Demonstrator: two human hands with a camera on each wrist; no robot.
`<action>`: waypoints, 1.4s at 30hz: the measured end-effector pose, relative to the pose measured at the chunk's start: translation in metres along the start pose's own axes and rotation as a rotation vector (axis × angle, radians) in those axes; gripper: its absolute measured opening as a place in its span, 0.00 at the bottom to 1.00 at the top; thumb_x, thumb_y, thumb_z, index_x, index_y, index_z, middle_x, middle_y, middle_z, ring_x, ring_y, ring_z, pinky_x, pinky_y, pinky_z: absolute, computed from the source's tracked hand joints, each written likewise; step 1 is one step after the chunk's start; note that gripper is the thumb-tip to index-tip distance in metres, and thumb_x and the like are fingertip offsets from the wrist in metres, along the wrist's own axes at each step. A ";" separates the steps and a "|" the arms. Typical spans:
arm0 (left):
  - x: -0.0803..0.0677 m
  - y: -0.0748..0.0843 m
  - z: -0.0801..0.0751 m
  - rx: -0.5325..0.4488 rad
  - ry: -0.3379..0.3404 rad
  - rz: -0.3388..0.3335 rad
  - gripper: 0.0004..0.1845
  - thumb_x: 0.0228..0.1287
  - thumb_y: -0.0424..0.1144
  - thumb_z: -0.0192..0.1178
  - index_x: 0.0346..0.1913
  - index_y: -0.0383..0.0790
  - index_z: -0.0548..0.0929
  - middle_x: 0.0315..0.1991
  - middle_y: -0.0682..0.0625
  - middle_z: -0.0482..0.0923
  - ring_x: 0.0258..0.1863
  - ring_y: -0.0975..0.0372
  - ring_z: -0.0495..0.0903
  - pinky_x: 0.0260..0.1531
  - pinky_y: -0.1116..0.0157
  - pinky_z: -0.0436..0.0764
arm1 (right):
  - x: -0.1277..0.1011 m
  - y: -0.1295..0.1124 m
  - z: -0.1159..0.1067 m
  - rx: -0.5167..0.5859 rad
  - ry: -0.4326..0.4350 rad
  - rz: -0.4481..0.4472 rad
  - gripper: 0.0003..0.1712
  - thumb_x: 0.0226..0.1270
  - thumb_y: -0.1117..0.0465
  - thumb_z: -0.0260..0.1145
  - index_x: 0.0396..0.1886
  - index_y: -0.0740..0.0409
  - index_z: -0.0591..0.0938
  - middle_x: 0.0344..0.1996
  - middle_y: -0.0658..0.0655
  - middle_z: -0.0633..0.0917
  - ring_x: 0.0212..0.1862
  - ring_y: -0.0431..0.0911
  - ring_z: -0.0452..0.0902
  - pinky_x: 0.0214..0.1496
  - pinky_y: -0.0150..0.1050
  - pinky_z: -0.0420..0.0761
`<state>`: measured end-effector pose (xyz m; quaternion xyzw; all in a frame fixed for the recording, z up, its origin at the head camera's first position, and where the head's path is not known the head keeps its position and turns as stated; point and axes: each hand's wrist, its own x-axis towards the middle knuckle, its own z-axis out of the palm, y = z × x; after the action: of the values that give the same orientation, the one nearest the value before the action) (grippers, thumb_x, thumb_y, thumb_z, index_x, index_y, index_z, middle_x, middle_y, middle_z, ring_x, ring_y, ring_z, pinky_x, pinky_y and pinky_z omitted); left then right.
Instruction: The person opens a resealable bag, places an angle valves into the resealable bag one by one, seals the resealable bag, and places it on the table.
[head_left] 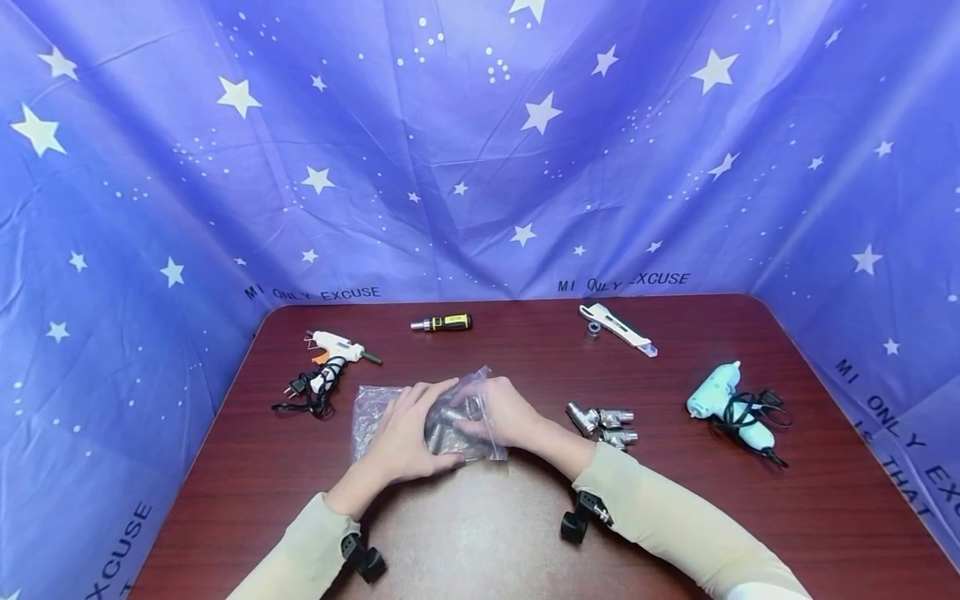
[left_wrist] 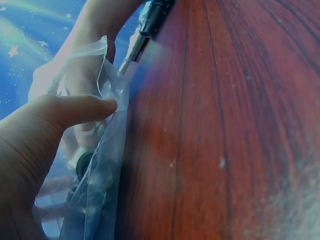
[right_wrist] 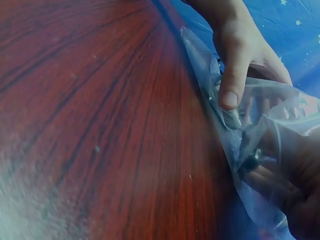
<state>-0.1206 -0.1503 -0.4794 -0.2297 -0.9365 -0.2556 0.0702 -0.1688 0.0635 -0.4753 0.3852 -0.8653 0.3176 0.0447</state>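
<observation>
A clear plastic bag (head_left: 375,412) with several metal fittings (head_left: 448,421) inside lies at the middle of the dark red table (head_left: 480,533). My left hand (head_left: 411,429) grips the bag from the left, its thumb (left_wrist: 75,110) pressed on the film. From the right, my right hand (head_left: 498,412) holds the bag's other end, its fingers (right_wrist: 272,185) curled on the plastic over the fittings. In the right wrist view the left thumb (right_wrist: 231,87) shows at the bag (right_wrist: 260,135) edge. The fittings are partly hidden by both hands.
Loose metal fittings (head_left: 603,421) lie just right of my right hand. A white glue gun (head_left: 333,346) with cord sits at back left, a screwdriver (head_left: 444,322) at back centre, a white tool (head_left: 618,327) at back right, a light blue glue gun (head_left: 723,404) at right.
</observation>
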 end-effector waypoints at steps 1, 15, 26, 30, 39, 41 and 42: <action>0.000 0.000 0.000 -0.001 0.003 0.003 0.60 0.37 0.61 0.85 0.79 0.55 0.70 0.63 0.51 0.80 0.61 0.55 0.79 0.58 0.49 0.79 | 0.000 -0.001 0.000 0.004 0.002 -0.011 0.12 0.59 0.58 0.80 0.42 0.55 0.92 0.38 0.52 0.94 0.35 0.41 0.87 0.42 0.29 0.85; 0.002 0.004 0.000 0.010 -0.005 -0.003 0.61 0.35 0.60 0.85 0.79 0.56 0.70 0.61 0.50 0.80 0.60 0.54 0.80 0.59 0.47 0.80 | -0.016 0.001 -0.038 -0.050 -0.112 0.020 0.03 0.63 0.62 0.76 0.31 0.51 0.89 0.26 0.45 0.89 0.29 0.34 0.80 0.37 0.29 0.83; 0.002 0.005 -0.010 0.033 -0.040 -0.062 0.62 0.32 0.60 0.86 0.78 0.58 0.71 0.60 0.51 0.81 0.60 0.52 0.80 0.61 0.44 0.79 | -0.036 0.007 -0.088 0.056 -0.191 0.082 0.04 0.66 0.67 0.74 0.39 0.56 0.92 0.30 0.47 0.93 0.32 0.33 0.87 0.39 0.33 0.89; 0.002 0.006 -0.010 0.033 -0.069 -0.073 0.62 0.34 0.58 0.87 0.79 0.59 0.70 0.62 0.51 0.80 0.63 0.52 0.80 0.63 0.44 0.79 | -0.048 0.018 -0.103 0.000 -0.166 0.043 0.05 0.64 0.67 0.75 0.39 0.57 0.91 0.29 0.46 0.92 0.32 0.32 0.86 0.38 0.35 0.89; 0.004 0.007 -0.010 0.019 -0.118 -0.065 0.62 0.34 0.51 0.88 0.79 0.60 0.69 0.63 0.51 0.80 0.63 0.53 0.81 0.65 0.43 0.78 | -0.079 0.045 -0.121 -0.156 -0.157 0.060 0.07 0.63 0.65 0.75 0.40 0.53 0.91 0.34 0.47 0.90 0.33 0.34 0.83 0.37 0.30 0.84; 0.004 0.006 -0.009 0.007 -0.138 -0.067 0.61 0.36 0.50 0.88 0.80 0.60 0.68 0.64 0.51 0.80 0.65 0.53 0.80 0.67 0.42 0.77 | -0.084 0.050 -0.122 -0.172 -0.171 0.071 0.07 0.63 0.65 0.76 0.41 0.53 0.91 0.35 0.48 0.89 0.34 0.37 0.84 0.38 0.31 0.84; 0.003 0.006 -0.010 0.001 -0.149 -0.071 0.61 0.36 0.50 0.88 0.80 0.61 0.68 0.64 0.51 0.79 0.65 0.52 0.79 0.67 0.42 0.77 | -0.086 0.052 -0.121 -0.179 -0.179 0.074 0.07 0.64 0.64 0.76 0.41 0.52 0.91 0.35 0.47 0.89 0.35 0.37 0.84 0.39 0.32 0.84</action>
<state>-0.1209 -0.1499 -0.4675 -0.2148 -0.9468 -0.2397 -0.0085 -0.1650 0.2154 -0.4337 0.3741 -0.9044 0.2049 -0.0103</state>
